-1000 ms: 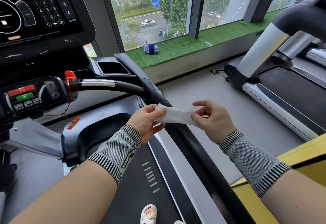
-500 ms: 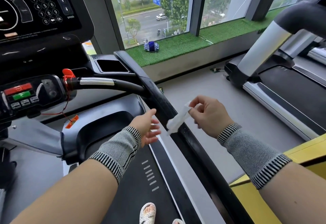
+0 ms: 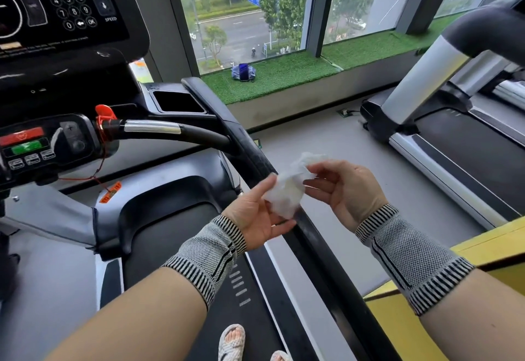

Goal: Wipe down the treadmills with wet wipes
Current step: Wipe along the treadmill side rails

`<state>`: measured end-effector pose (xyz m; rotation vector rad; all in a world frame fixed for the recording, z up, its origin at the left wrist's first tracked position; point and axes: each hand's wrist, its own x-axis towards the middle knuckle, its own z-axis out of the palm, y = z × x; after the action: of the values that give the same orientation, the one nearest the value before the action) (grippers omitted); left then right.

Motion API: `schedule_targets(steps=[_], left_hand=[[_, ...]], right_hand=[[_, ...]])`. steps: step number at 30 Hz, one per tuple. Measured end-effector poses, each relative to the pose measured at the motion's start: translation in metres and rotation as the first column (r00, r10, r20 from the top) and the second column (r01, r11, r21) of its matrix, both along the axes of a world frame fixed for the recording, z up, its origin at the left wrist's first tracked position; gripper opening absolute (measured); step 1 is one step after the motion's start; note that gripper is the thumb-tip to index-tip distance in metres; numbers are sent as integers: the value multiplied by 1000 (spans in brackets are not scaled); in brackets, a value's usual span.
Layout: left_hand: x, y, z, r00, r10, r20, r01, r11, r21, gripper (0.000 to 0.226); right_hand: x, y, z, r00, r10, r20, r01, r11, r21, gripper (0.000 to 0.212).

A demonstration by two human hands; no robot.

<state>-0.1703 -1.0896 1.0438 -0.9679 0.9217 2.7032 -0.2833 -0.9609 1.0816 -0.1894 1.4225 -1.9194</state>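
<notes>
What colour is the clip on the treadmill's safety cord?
Bright red-orange. The safety clip sits beside the control panel, clearest in the head view.

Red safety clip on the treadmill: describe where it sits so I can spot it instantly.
Start at the black console keypad, then drop to the control panel with its red and green buttons. The red safety clip sits at that panel's right end, beside the chrome handlebar grip; a thin red cord hangs below it.
</notes>
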Motion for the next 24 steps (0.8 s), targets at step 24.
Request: schedule_targets(steps=[24], left_hand=[[-63,-112,-9,940,328,96,127,-73,-989,21]], right_hand=[[-78,-150,-49,793,367,-486,29,774,632,16]])
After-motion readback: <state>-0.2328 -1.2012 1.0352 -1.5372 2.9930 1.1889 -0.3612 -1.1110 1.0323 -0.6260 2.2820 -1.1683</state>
